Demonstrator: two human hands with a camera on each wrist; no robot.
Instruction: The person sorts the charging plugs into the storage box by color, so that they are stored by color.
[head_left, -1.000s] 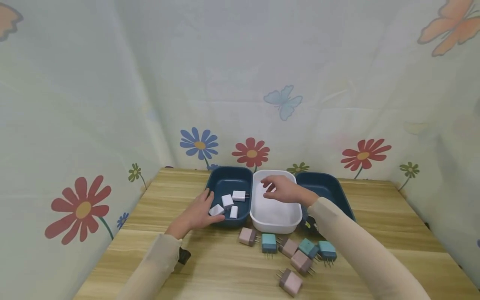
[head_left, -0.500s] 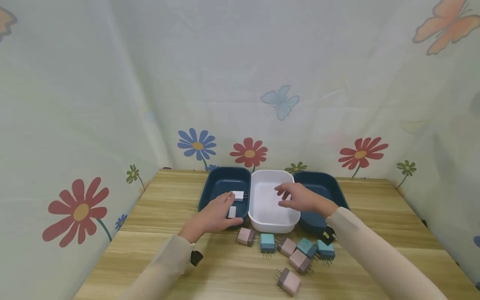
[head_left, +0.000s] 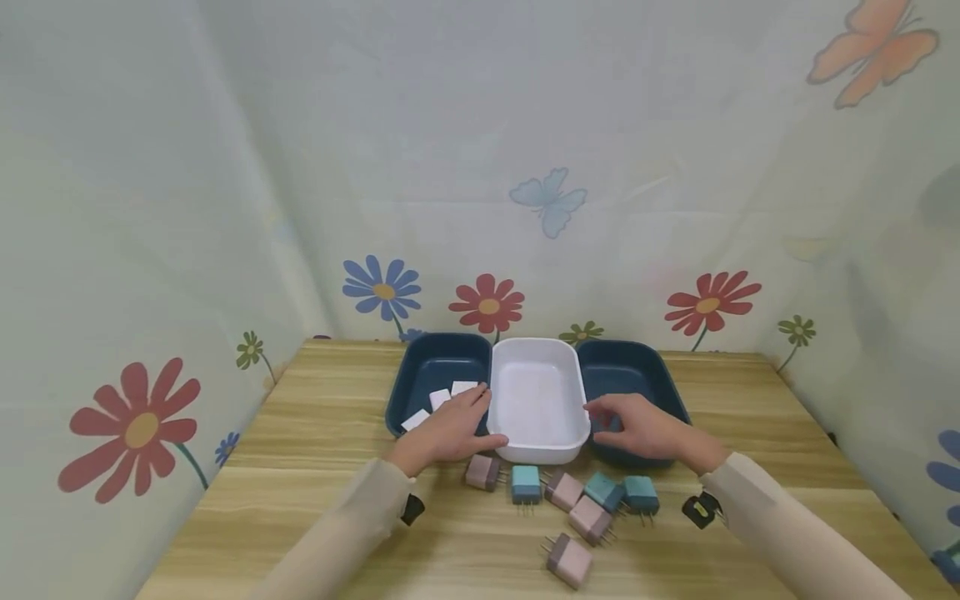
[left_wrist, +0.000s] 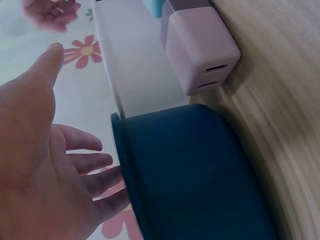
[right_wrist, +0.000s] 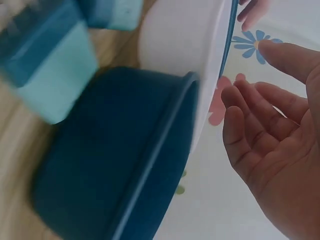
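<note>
My left hand (head_left: 447, 429) hovers over the front right of the left dark blue bin (head_left: 401, 383), fingers fairly straight and holding nothing. Several white charger plugs (head_left: 440, 399) lie in that bin, partly hidden by the hand. Above the front of the right dark blue bin (head_left: 663, 379) is my right hand (head_left: 637, 427), its fingers loosely bent with nothing between them. Between these bins stands a white bin (head_left: 536, 454). In front of them lie several pink charger plugs (head_left: 570, 560) and teal charger plugs (head_left: 526, 483); one pink plug (left_wrist: 202, 50) shows close up in the left wrist view.
The bins stand side by side near the back of the wooden table (head_left: 330, 375). Behind it hangs a pale cloth (head_left: 420, 167) printed with flowers and butterflies. A small black object (head_left: 701, 509) sits at my right wrist.
Both hands have moved right: the left from the left bin's outer side to its inner side, the right from over the white bin to the right bin. The plugs on the table stay put.
</note>
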